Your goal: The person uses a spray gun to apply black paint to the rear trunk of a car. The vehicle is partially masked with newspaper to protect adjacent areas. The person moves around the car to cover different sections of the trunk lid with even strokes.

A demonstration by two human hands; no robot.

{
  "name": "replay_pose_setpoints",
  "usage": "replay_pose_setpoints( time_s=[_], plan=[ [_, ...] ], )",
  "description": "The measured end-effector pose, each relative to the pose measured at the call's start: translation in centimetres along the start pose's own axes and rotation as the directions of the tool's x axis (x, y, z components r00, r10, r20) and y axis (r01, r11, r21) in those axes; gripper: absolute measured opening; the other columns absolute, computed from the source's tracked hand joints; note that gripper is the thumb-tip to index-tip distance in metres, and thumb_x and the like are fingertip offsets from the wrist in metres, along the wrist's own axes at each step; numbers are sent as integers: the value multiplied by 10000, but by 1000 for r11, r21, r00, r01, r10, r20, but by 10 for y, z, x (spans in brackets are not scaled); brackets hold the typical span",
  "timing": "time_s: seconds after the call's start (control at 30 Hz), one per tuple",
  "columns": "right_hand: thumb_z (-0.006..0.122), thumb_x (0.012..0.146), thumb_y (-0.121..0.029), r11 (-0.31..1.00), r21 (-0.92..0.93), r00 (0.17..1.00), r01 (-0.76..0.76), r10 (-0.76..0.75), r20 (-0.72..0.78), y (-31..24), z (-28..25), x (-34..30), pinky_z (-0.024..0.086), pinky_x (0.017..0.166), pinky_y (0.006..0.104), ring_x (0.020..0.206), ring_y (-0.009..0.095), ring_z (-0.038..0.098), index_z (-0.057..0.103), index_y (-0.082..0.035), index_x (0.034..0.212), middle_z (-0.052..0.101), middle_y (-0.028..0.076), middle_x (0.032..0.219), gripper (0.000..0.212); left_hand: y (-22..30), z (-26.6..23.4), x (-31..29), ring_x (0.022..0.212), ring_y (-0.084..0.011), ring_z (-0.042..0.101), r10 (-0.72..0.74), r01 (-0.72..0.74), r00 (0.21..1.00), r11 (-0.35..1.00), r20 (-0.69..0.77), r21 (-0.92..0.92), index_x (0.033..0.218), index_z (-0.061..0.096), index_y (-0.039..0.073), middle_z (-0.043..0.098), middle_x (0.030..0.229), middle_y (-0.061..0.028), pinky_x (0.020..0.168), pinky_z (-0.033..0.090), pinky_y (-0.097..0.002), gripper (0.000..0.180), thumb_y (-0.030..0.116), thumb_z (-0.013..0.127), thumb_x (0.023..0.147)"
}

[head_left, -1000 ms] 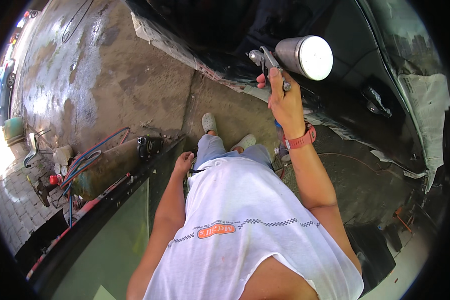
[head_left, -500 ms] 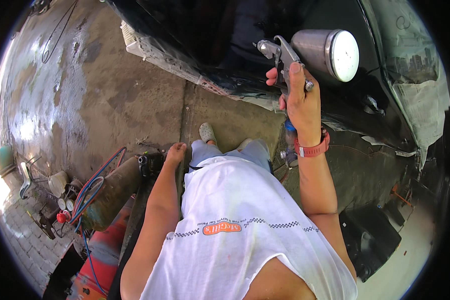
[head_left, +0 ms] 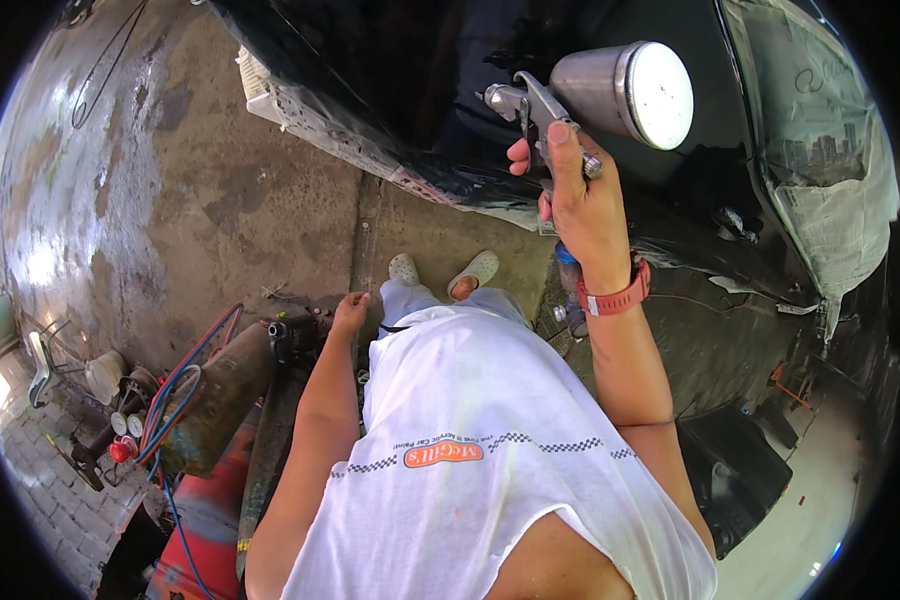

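My right hand (head_left: 592, 205) is wrapped round a spray gun (head_left: 542, 115), its thumb lying over the back of the handle. The silver paint cup (head_left: 595, 90) juts out to the right of the gun, its round pale lid facing toward me. The nozzle points left, in front of a glossy black car panel (head_left: 410, 70); the gap between the two is hard to judge. Down by my left thigh hangs my left hand (head_left: 349, 314), fingers loosely bent, with nothing visible in it.
Masking paper (head_left: 830, 215) covers part of the car at right, and more masking (head_left: 340, 160) lines its lower edge. A gas cylinder (head_left: 220, 400) with hoses (head_left: 182, 380) and gauges stands at left. A bottle with a blue cap (head_left: 567, 256) is below my right wrist. A black panel (head_left: 735, 475) lies lower right.
My right hand and the spray gun have shifted slightly left and up in the picture. My right foot now shows more fully, turned outward. My left hand still hangs at my side.
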State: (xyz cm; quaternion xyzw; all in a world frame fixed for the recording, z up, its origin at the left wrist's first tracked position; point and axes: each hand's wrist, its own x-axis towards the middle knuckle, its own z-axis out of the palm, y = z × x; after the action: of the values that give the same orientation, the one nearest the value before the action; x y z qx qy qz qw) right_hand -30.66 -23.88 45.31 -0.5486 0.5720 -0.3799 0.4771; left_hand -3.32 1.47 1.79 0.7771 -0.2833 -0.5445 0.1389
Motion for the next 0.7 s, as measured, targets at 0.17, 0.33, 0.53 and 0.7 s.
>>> replay_pose_setpoints(
  time_s=[0.17,0.33,0.53,0.7],
  plan=[
    [547,1072,-445,999,-15,997,-47,48,53,-4,2,3,479,718,286,777,128,621,703,36,1023,699,61,850,508,9,20,-8,1137,-289,700,-33,33,999,999,38,0,1265,701,32,739,1193,-184,993,521,-395,465,377,685,954],
    [481,1072,-539,991,-119,998,60,-56,31,0,-3,9,438,493,217,798,80,654,687,-8,1153,721,63,950,576,5,22,-7,1146,-301,698,-28,28,998,1000,50,6,1270,701,41,737,1201,-186,1005,516,-402,480,397,681,948],
    [471,1075,-540,988,-157,999,-16,24,46,-4,-2,10,436,491,218,765,80,648,686,-4,1127,719,67,935,580,-3,8,1,1164,-321,690,-10,9,1000,1000,9,30,1273,694,27,730,1207,-203,1008,513,-412,497,400,675,945],
    [528,1062,-506,991,-130,999,-34,37,23,-15,8,11,425,528,252,651,85,567,690,0,1011,690,48,838,534,-12,0,15,1176,-323,684,11,-11,1000,999,14,30,1271,685,4,727,1211,-209,1011,510,-418,499,390,660,956]
  ],
)
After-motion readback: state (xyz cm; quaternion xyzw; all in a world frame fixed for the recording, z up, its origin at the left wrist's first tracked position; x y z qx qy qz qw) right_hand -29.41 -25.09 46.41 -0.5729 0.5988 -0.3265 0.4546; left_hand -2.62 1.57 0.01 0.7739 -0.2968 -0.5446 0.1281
